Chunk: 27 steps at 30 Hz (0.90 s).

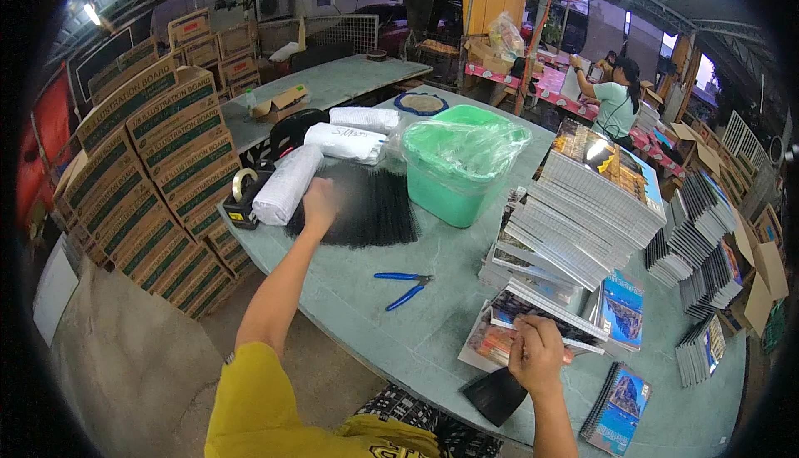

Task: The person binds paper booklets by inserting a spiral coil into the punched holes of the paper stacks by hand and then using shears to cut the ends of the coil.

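My left hand [320, 203] reaches over a spread of thin black binding coils [379, 208], its fingers curled at their left part. What those fingers hold, if anything, I cannot make out. Closer to me, my right hand [537, 351] is closed on the near edge of a notebook [549, 318] with a dark picture cover, which lies tilted on other notebooks. Just below that hand a black bundle [494, 397] lies at the table's edge. Blue-handled cutters [403, 289] rest on the table between my hands.
White wrapped rolls [287, 185] and a tape dispenser [243, 198] flank the coils. A green plastic-lined bin [458, 171] stands behind. Tall notebook stacks [574, 217] rise at right, with a finished spiral notebook [618, 408] nearer. Stacked cartons [158, 183] stand left; a person [617, 100] works farther back.
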Each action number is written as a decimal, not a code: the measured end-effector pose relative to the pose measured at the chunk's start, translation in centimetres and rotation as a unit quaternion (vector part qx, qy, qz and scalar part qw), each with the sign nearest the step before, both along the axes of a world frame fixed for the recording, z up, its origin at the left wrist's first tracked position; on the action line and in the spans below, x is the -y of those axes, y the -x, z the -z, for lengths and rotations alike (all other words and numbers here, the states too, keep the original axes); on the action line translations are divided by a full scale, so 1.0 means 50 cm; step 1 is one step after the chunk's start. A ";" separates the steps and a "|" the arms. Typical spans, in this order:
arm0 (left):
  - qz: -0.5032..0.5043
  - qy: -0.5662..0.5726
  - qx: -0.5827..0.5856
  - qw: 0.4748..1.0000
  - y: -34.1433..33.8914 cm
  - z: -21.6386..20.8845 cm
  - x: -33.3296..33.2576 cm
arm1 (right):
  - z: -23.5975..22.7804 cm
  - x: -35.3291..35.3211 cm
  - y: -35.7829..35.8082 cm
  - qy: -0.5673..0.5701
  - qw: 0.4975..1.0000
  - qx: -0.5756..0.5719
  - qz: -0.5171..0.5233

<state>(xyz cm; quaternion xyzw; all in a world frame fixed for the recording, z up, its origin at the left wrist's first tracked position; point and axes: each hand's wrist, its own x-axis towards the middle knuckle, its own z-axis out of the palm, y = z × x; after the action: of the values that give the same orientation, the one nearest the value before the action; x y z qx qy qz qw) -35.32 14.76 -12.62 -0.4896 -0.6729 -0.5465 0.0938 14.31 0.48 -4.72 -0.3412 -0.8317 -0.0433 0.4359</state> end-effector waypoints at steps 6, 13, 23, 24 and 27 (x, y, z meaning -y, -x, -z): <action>0.126 -0.109 0.138 0.976 -0.121 -0.144 0.048 | -0.005 -0.022 -0.007 0.005 0.995 0.060 0.083; 0.155 -0.191 0.237 0.940 -0.160 -0.284 0.050 | -0.013 -0.020 -0.005 0.013 0.994 0.070 0.081; 0.463 0.179 0.049 0.867 -0.397 -0.282 0.070 | -0.020 -0.028 0.005 0.008 0.991 0.074 0.108; 0.467 0.229 -0.001 0.854 -0.428 -0.263 0.083 | -0.020 -0.026 0.004 0.010 0.991 0.076 0.107; 0.425 0.133 -0.194 0.874 -0.502 -0.159 0.104 | -0.021 -0.023 0.004 0.008 0.992 0.074 0.103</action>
<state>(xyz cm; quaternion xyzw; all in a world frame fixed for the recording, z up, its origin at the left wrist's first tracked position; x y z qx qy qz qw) -10.21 9.55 -4.70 -0.8326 -0.4346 -0.3326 -0.0848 14.14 1.61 -3.69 -0.4246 -0.8223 -0.1060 0.3638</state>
